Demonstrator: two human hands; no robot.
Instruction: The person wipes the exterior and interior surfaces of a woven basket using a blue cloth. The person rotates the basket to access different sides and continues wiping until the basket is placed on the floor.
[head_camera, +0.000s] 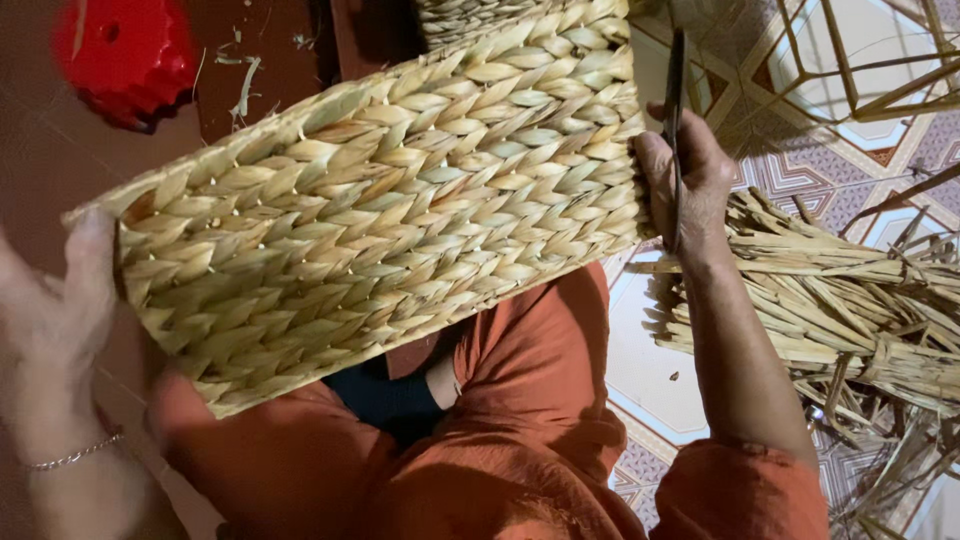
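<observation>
A rectangular basket (380, 200) woven from pale dried straw lies tilted across my lap, one braided side facing me. My left hand (60, 300), with a thin bracelet at the wrist, grips its left corner, the thumb on the rim. At the basket's right end my right hand (685, 180) presses against the weave and holds dark scissors (675, 90), the blades pointing up along the basket's edge.
A bundle of dried straw strips (850, 300) lies on the patterned tile floor (650, 380) to my right. A thin metal wire frame (860, 70) stands at top right. A red plastic object (125, 55) sits at top left. My legs wear orange cloth (520, 420).
</observation>
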